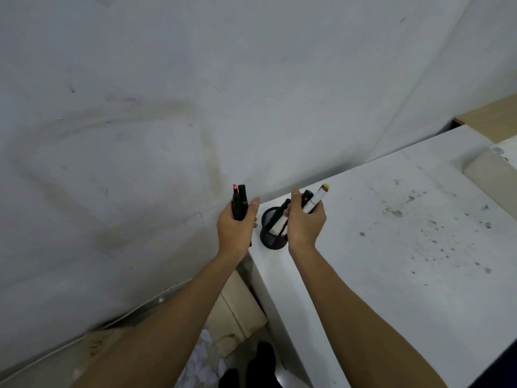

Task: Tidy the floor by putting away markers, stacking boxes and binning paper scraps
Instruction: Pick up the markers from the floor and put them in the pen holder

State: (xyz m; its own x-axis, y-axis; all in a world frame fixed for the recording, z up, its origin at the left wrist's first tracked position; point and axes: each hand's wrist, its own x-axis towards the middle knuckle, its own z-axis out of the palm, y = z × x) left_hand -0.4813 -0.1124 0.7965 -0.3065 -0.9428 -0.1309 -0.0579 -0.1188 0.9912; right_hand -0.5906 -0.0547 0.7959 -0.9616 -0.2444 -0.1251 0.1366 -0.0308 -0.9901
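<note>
left hand (235,232) — black markers (240,203) upright | right hand (305,226) — white marker (316,199) tilted up-right

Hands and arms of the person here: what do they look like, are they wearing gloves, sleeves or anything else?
Nothing is worn on them. The left hand and right hand are bare: no gloves, rings or watch show. The left forearm and right forearm are bare too, with no sleeve as far as the picture's lower edge. No markings are visible.
</note>
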